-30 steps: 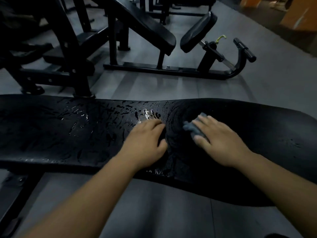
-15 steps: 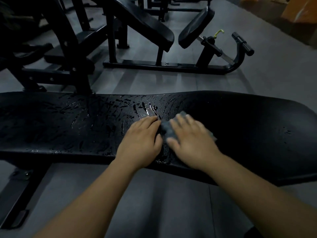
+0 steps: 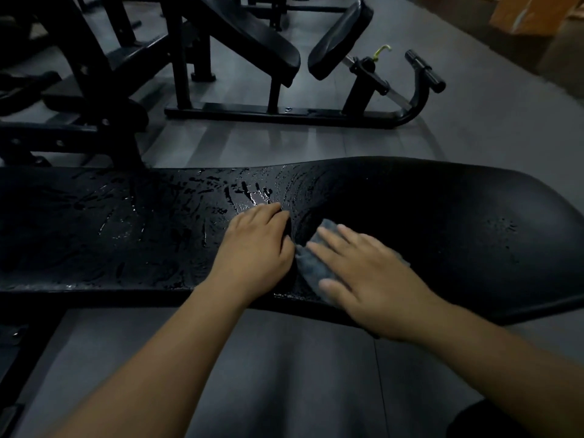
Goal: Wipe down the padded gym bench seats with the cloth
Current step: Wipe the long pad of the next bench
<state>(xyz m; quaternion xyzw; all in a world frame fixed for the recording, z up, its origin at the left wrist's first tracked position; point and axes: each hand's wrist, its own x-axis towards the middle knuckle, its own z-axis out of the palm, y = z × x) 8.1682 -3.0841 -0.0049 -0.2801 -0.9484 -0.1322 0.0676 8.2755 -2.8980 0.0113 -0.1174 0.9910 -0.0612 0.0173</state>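
A black padded bench seat [image 3: 442,222] runs across the view; the grey cloth [image 3: 311,267] lies flat on its near-middle part, close to the front edge; the right hand [image 3: 373,273] presses down on the cloth with fingers straight and spread, gripping nothing; the left hand [image 3: 256,251] rests on the seat just left of the cloth, fingers bent at the tips, holding nothing; the seat left of that hand glistens with wet streaks [image 3: 158,216]; beyond the seat's far edge stands a black preacher-curl machine [image 3: 335,39] on grey floor [image 3: 284,374].
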